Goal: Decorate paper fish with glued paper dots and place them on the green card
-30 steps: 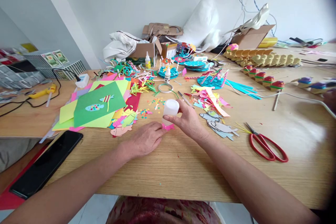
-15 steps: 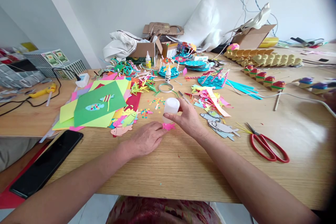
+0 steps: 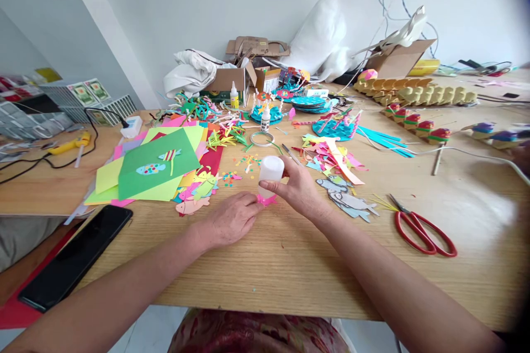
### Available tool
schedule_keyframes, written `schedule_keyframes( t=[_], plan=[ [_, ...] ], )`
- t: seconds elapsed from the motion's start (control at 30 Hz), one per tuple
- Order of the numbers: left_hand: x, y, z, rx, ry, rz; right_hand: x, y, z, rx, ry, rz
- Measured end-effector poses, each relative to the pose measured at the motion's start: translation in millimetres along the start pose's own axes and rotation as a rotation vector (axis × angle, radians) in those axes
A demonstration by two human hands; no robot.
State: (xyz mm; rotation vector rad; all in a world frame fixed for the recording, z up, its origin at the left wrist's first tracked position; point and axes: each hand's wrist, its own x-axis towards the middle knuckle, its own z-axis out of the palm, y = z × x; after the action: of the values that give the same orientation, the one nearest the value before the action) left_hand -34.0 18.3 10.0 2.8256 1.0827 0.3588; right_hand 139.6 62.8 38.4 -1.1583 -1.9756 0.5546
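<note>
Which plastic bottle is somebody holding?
The plain white cylindrical plastic bottle, gripped by the right hand. The two others, a white bottle with dark markings and a white-tipped bottle with a yellow label, stand upright, untouched.

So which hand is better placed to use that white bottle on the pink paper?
Likely the right hand: it holds the white bottle at the pink paper, while the left hand apparently touches the paper's edge.

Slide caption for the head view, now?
The right hand holds a white bottle above a pink paper cutout touched by the left hand.

Pink cutout (image 3: 271, 200) — part-hidden (behind bottle (image 3: 272, 167))
</note>
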Motion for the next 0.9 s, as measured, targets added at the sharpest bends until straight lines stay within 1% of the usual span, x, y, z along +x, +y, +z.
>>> schedule_keyframes(
  t=[0.1,0.2,0.4,0.67,0.9],
  plan=[
    [-0.4,-0.4,0.4,0.002,0.008,0.007,0.7,2.8,-4.1,-0.024,0.0,0.04],
    [-0.8,-0.6,1.0,0.003,0.002,0.009,2.3,5.8,-3.8,-0.033,0.022,0.063],
    [-0.4,0.0,0.5,-0.015,-0.002,0.01,4.8,9.3,1.9,-0.017,0.051,0.009],
    [-0.8,0.0,0.5,0.001,-0.005,-0.002,0.3,3.3,-8.2,-0.076,0.016,0.017],
    [-0.5,0.0,0.9,-0.008,0.007,-0.001,-0.7,3.2,-7.7,-0.069,0.005,0.025]
  ],
)
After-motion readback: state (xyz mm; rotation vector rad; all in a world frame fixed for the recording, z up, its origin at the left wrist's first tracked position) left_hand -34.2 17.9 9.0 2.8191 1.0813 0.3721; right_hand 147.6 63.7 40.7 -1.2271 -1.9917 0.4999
